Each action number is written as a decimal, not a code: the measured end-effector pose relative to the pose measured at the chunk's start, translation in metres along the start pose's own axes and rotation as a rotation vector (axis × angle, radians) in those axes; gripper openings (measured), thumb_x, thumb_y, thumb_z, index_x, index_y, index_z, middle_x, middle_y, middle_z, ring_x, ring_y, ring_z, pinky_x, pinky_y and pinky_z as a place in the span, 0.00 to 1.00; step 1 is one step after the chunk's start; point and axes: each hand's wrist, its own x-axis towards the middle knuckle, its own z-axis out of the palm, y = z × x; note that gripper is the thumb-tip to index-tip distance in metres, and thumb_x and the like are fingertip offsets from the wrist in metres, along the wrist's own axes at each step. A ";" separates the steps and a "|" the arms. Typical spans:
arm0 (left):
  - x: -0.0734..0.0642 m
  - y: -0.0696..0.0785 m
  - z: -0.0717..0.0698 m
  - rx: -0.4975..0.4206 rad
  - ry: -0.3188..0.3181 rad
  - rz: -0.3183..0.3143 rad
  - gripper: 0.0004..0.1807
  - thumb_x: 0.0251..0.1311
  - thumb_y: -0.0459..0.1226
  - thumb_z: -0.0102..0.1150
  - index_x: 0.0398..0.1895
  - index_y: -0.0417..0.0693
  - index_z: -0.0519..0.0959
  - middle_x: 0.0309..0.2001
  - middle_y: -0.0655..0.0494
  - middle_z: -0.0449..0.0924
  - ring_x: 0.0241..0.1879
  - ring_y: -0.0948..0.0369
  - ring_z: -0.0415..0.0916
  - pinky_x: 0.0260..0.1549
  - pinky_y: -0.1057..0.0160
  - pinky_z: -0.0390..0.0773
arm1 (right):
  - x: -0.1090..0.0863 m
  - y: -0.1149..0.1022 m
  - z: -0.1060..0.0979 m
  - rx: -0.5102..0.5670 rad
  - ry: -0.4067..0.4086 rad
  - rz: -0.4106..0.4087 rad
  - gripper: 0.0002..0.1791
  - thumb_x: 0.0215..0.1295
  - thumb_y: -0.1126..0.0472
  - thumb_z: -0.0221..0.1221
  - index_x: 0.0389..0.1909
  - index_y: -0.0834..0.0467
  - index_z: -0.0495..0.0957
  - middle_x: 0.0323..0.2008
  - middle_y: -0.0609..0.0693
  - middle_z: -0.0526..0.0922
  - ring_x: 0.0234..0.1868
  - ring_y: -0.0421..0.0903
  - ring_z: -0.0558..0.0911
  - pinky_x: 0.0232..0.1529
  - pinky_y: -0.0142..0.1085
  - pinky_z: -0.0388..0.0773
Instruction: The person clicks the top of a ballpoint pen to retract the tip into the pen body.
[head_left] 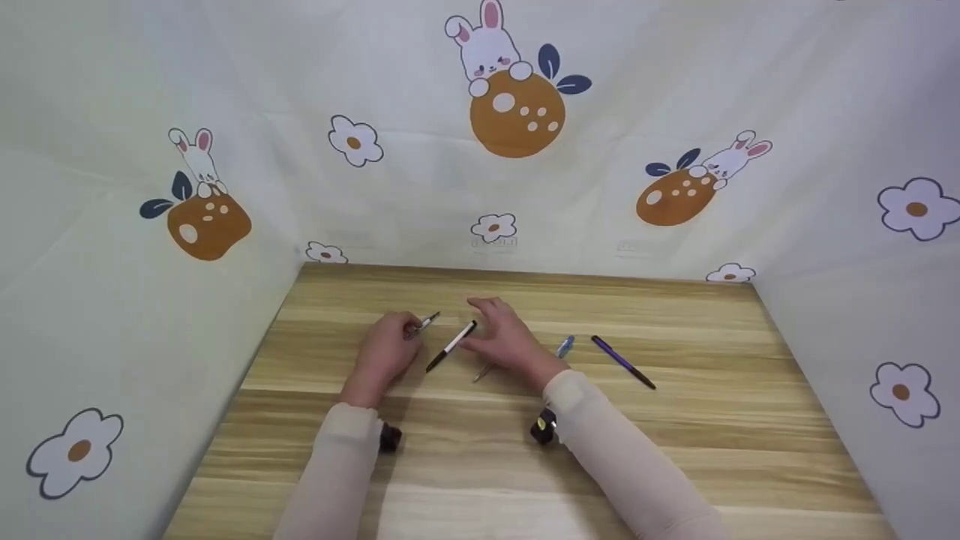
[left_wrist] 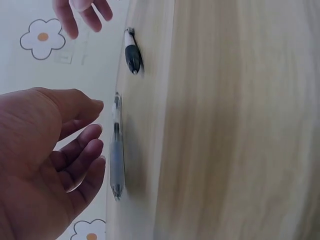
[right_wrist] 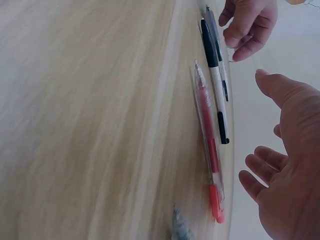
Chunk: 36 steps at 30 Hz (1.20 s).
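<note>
Head view: left hand (head_left: pixel 386 349), grip parted, beside a clear pen (head_left: pixel 429 322); right hand (head_left: pixel 512 339), grip spread, beside a white-and-black pen (head_left: pixel 452 346), long axis diagonal, tip lower-left.

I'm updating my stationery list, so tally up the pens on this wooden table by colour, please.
Greyish clear pen: 1
White and black pen: 1
Red pen: 1
Blue pen: 1
Purple pen: 1
Total: 5 pens
</note>
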 end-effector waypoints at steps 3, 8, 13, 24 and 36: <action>0.000 0.004 0.002 -0.022 -0.020 0.018 0.13 0.67 0.31 0.70 0.53 0.39 0.87 0.45 0.47 0.86 0.47 0.50 0.83 0.53 0.47 0.83 | -0.002 0.002 -0.003 -0.011 0.001 0.002 0.46 0.71 0.50 0.76 0.83 0.59 0.67 0.76 0.58 0.72 0.78 0.57 0.70 0.80 0.51 0.66; -0.001 0.009 0.006 -0.063 -0.075 0.060 0.14 0.67 0.30 0.69 0.54 0.37 0.87 0.46 0.47 0.85 0.48 0.51 0.83 0.54 0.47 0.84 | -0.005 0.001 -0.007 -0.032 0.003 0.001 0.46 0.70 0.50 0.76 0.83 0.58 0.67 0.76 0.57 0.72 0.79 0.56 0.69 0.80 0.50 0.65; -0.002 0.012 0.010 -0.072 -0.121 0.093 0.14 0.68 0.30 0.70 0.56 0.37 0.86 0.48 0.47 0.85 0.50 0.50 0.83 0.55 0.47 0.84 | -0.009 0.000 -0.012 -0.046 -0.006 -0.010 0.45 0.71 0.52 0.76 0.83 0.60 0.67 0.76 0.60 0.70 0.79 0.58 0.68 0.80 0.52 0.65; -0.003 0.016 0.019 -0.106 -0.186 0.164 0.16 0.63 0.27 0.70 0.54 0.34 0.86 0.45 0.46 0.86 0.46 0.52 0.84 0.52 0.46 0.85 | -0.019 0.008 -0.013 -0.056 -0.008 -0.001 0.46 0.70 0.52 0.76 0.83 0.57 0.67 0.76 0.58 0.71 0.78 0.56 0.69 0.79 0.51 0.67; -0.002 0.019 0.025 -0.079 -0.211 0.150 0.16 0.61 0.24 0.72 0.52 0.38 0.86 0.44 0.49 0.86 0.44 0.55 0.82 0.51 0.49 0.83 | -0.027 0.008 -0.019 -0.045 0.006 -0.013 0.45 0.70 0.54 0.77 0.83 0.56 0.67 0.76 0.58 0.71 0.76 0.57 0.71 0.77 0.52 0.70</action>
